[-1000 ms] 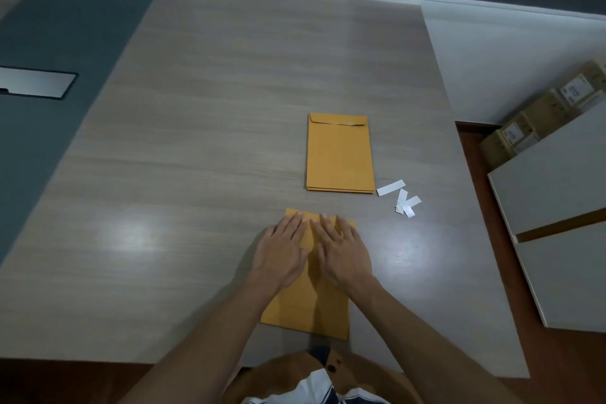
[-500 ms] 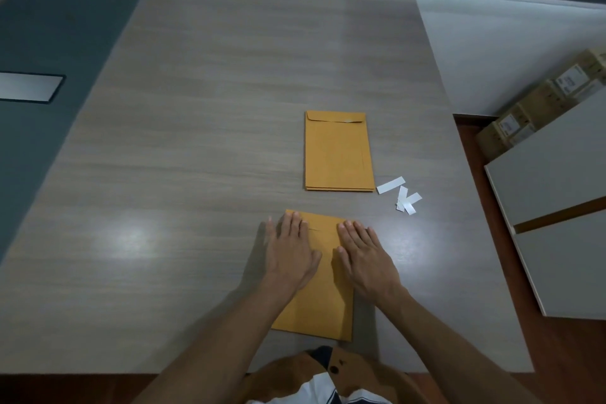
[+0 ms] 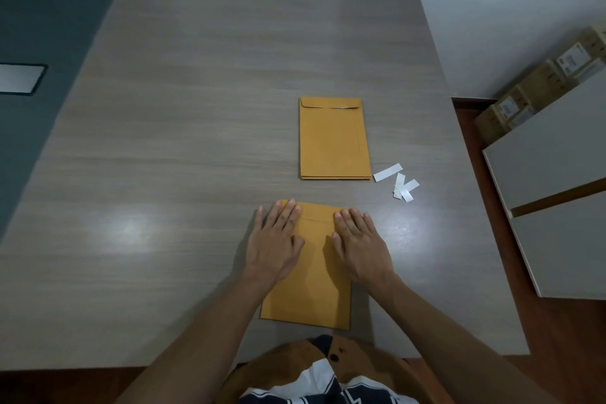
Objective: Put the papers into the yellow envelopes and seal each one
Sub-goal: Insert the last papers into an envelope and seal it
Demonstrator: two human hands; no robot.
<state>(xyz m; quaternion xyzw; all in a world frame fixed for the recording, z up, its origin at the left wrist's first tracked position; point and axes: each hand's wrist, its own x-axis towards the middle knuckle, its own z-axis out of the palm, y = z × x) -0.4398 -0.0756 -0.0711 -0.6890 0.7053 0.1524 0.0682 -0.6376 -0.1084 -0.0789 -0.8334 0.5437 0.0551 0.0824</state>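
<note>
A yellow envelope lies flat near the table's front edge, its flap end pointing away from me and folded down. My left hand presses flat on the envelope's upper left part with straight fingers. My right hand lies flat on its upper right part, fingers straight too. A small stack of yellow envelopes with closed flaps sits further back on the table. No loose papers show.
Several white peel-off strips lie right of the stack. The grey wood table spreads wide to the left and back. Grey cabinets and cardboard boxes stand off the table's right side.
Both hands slid apart along the flap, from touching at the middle out toward the envelope's left and right edges. The view has shifted slightly.
</note>
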